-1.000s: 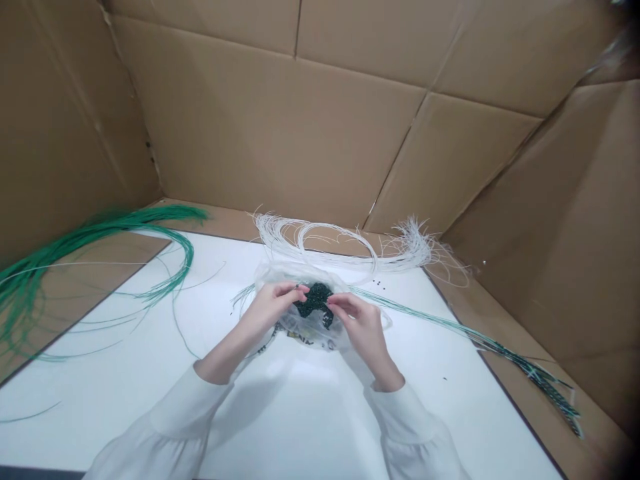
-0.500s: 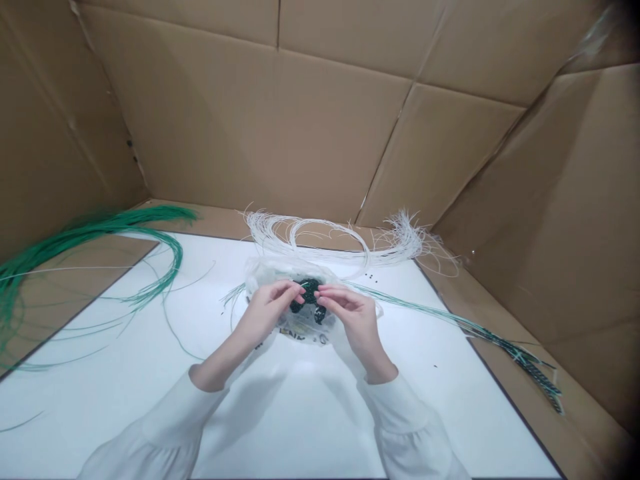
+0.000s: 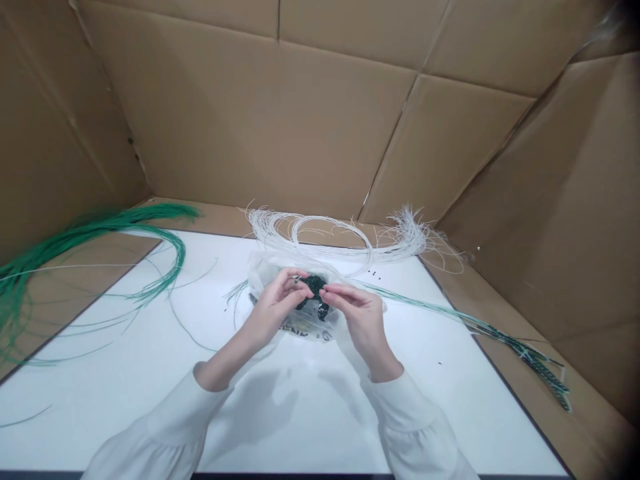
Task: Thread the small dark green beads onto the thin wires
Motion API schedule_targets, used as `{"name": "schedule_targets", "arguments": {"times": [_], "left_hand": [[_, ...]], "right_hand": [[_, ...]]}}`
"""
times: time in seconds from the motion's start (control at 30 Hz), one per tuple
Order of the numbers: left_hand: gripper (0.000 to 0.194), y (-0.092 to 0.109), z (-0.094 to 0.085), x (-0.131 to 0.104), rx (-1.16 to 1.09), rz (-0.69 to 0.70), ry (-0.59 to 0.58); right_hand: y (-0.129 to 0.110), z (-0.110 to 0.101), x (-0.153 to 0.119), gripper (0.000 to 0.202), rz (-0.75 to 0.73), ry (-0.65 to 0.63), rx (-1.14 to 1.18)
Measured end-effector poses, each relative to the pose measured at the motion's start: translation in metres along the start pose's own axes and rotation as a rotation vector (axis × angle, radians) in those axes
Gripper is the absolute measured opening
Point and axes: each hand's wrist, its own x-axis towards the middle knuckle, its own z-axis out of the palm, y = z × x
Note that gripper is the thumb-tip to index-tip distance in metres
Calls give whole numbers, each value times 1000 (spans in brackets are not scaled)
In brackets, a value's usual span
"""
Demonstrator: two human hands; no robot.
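Observation:
A translucent plastic bag (image 3: 260, 270) with printed letters lies on the white board, opened over a heap of small dark beads (image 3: 316, 283). Above the heap my left hand (image 3: 286, 293) is closed in a pinch, and a bit of thin green strand shows at its fingers. My right hand (image 3: 354, 307) pinches close beside it, thumb against forefinger, its fingertips at the beads' right edge. Whatever sits between the right fingertips is too small to make out. The two hands are slightly apart.
Green strands (image 3: 170, 243) curve along the left side, and a coil of white strands (image 3: 370, 253) lies at the back. A thin bundle of green strands (image 3: 430, 303) runs right to dark striped beaded ends (image 3: 543, 373). Cardboard walls (image 3: 325, 127) surround the white board (image 3: 450, 413).
My left fingers have shifted and curled more, with the thumb now nearer the beads' middle. My right hand keeps its pinch. The whole view has moved slightly.

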Motion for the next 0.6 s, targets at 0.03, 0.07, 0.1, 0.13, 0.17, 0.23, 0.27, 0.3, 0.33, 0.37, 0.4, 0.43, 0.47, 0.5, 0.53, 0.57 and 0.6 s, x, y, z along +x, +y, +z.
{"name": "schedule_targets", "arguments": {"times": [0.03, 0.07, 0.1, 0.13, 0.17, 0.23, 0.27, 0.3, 0.33, 0.37, 0.4, 0.43, 0.47, 0.5, 0.53, 0.57, 0.6], "left_hand": [[16, -1, 0, 1, -48, 8, -2], [11, -3, 0, 1, -82, 15, -1], [11, -4, 0, 2, -99, 18, 3], [13, -5, -1, 2, -100, 21, 7], [16, -5, -1, 2, -86, 21, 9], [20, -4, -2, 2, -31, 27, 11], [20, -3, -2, 1, 2, 32, 11], [21, -2, -2, 1, 36, 34, 10], [21, 0, -2, 0, 69, 31, 8], [22, 1, -1, 0, 98, 25, 2], [22, 2, -1, -1, 124, 18, -8], [23, 3, 0, -2, 145, 12, -20], [23, 4, 0, -2, 163, 10, -33], [24, 4, 0, -3, 179, 11, -46], [24, 5, 1, -3, 195, 13, -57], [24, 5, 1, -4, 211, 14, -68], [24, 5, 1, -4, 227, 14, -75]], "right_hand": [[-1, 1, -1, 15, 15, -5, 2], [-1, 2, -1, 16, 29, -8, 6], [-2, 3, -2, 16, 39, -11, 10], [-3, 4, -2, 15, 44, -13, 15], [-4, 5, -3, 14, 43, -14, 19], [-6, 5, -3, 13, 37, -17, 24], [-6, 5, -4, 13, 33, -16, 28], [-7, 5, -4, 14, 28, -15, 35], [-7, 5, -5, 16, 21, -13, 45], [-8, 4, -5, 18, 14, -11, 54], [-9, 4, -6, 20, 4, -9, 62], [-9, 4, -6, 21, -5, -8, 64], [-10, 4, -7, 22, -13, -7, 60], [-10, 4, -7, 22, -19, -5, 54], [-11, 4, -7, 22, -21, -3, 47], [-11, 4, -8, 22, -22, -1, 43], [-11, 4, -8, 22, -19, 1, 41]]}}
